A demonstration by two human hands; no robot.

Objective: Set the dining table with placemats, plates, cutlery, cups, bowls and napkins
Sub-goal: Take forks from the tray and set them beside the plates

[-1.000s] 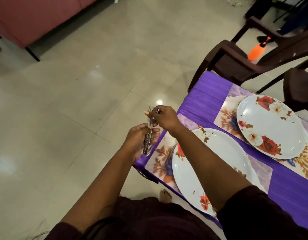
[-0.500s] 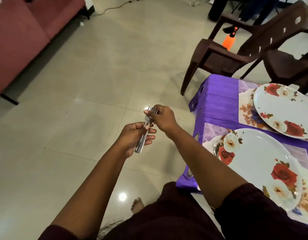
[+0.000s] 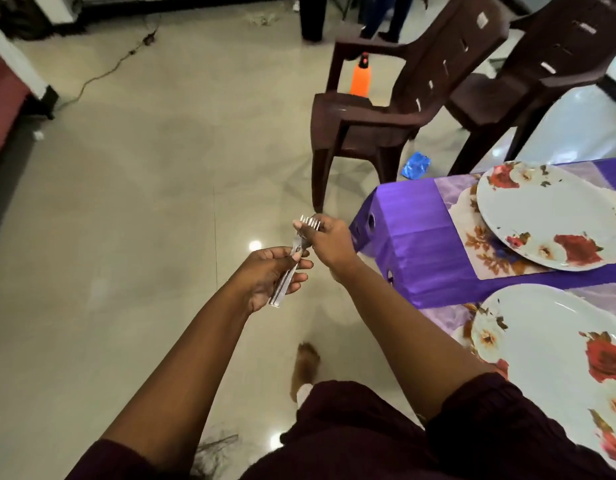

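Observation:
My left hand (image 3: 270,273) grips a bundle of steel cutlery (image 3: 285,282) by the handles, out over the floor left of the table. My right hand (image 3: 329,239) pinches the head end of a fork (image 3: 310,222) at the top of that bundle, its tines pointing up and left. The table (image 3: 417,237) with its purple cloth is at the right. A floral plate (image 3: 549,216) lies on a floral placemat (image 3: 472,244) at the far setting. A second floral plate (image 3: 556,362) sits on its placemat (image 3: 441,317) nearer to me.
Two dark brown plastic chairs (image 3: 386,112) (image 3: 528,77) stand beyond the table's corner. An orange spray bottle (image 3: 361,76) and a blue wrapper (image 3: 416,165) are on the tiled floor near them. A red sofa (image 3: 1,98) is at the far left. A cable (image 3: 105,69) runs across the floor.
The view has swung left and away from the table, so both plates sit further right. My hands stay together on the cutlery, the right one drawing the fork slightly upward.

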